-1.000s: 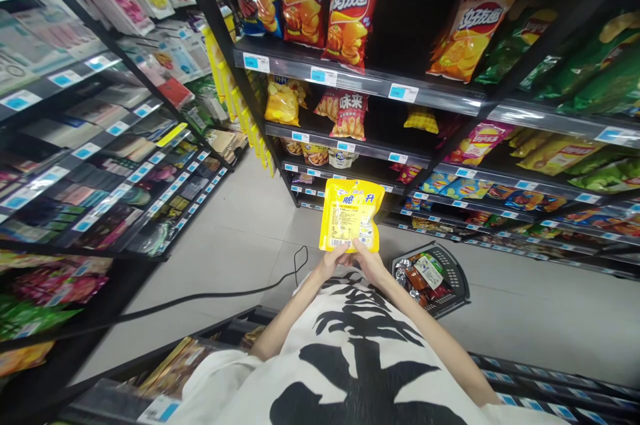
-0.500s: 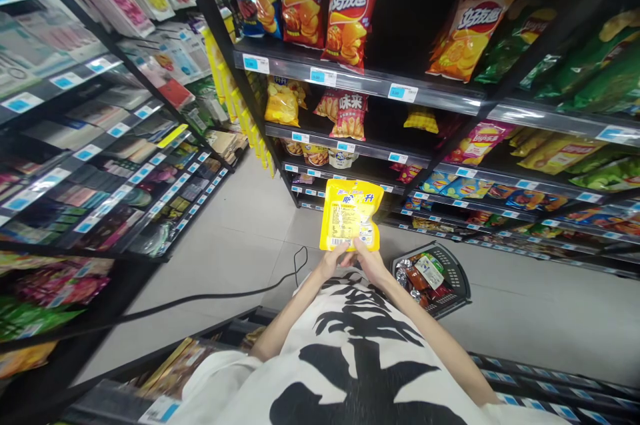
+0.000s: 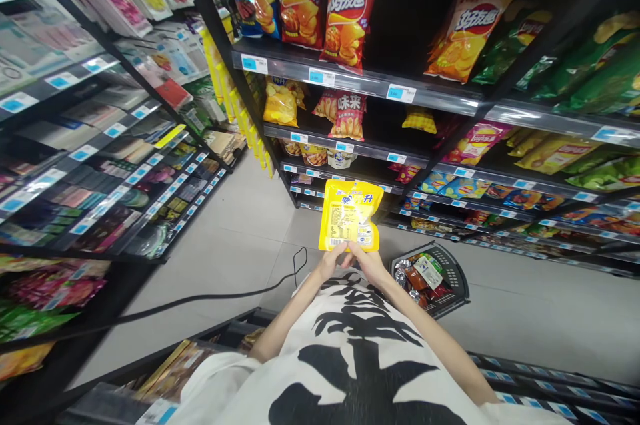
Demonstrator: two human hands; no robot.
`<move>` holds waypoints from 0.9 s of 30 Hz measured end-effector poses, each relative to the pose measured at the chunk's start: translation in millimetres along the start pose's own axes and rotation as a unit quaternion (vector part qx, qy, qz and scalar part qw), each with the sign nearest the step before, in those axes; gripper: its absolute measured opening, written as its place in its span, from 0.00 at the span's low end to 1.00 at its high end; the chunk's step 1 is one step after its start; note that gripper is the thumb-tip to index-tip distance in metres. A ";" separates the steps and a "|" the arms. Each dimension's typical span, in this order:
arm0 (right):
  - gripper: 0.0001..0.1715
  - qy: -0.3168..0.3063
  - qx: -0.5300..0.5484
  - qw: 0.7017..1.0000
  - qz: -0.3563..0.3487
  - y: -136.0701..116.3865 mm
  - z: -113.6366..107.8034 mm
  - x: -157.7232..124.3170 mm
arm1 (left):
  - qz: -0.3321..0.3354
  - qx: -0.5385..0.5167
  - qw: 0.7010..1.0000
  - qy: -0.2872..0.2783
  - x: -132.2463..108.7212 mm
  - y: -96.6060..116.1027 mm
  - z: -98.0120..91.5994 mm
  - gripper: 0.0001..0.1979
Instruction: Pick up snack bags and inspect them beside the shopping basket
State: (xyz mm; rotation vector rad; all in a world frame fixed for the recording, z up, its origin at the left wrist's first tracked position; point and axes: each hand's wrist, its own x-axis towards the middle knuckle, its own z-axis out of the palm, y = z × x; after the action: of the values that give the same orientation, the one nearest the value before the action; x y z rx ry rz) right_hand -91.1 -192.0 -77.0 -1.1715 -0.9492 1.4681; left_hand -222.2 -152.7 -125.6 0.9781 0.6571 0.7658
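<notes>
A yellow snack bag (image 3: 350,215) with printed text and a barcode is held upright in front of my body. My left hand (image 3: 331,261) grips its lower edge at the left, and my right hand (image 3: 366,261) grips the same edge just beside it. The thumbs lie on the printed face, close together; most other fingers are hidden behind or below the bag. Past the bag stand dark shelves (image 3: 350,71) with chip bags.
A dark basket (image 3: 453,271) holding several packages stands on the floor (image 3: 240,211) to the right. A black cable (image 3: 210,295) crosses the floor at the left. Shelves of packaged goods (image 3: 115,131) line the left side, and another rack (image 3: 540,385) is at the lower right.
My right thumb has shifted slightly left and down along the bag's lower edge, nearer my left thumb. Both hands still hold the bag.
</notes>
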 end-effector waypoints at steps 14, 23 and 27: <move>0.37 -0.001 -0.047 0.999 -0.009 5.5 -0.2 2.0 | -0.003 -0.051 0.999 0.008 4.9 -4.0 2.1 0.29; 0.38 -0.006 -0.044 0.999 -0.001 3.6 1.3 3.3 | -0.005 -0.053 0.999 0.012 4.2 -3.4 1.3 0.30; 0.38 -0.002 -0.039 0.999 0.005 2.1 2.5 3.0 | -0.008 -0.047 0.999 0.014 2.7 -2.3 1.4 0.31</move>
State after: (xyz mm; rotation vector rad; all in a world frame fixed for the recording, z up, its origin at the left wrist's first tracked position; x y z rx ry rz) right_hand -94.1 -189.5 -79.0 -1.2335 -1.0121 1.4527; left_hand -218.9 -151.9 -127.5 0.8760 0.6476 0.7910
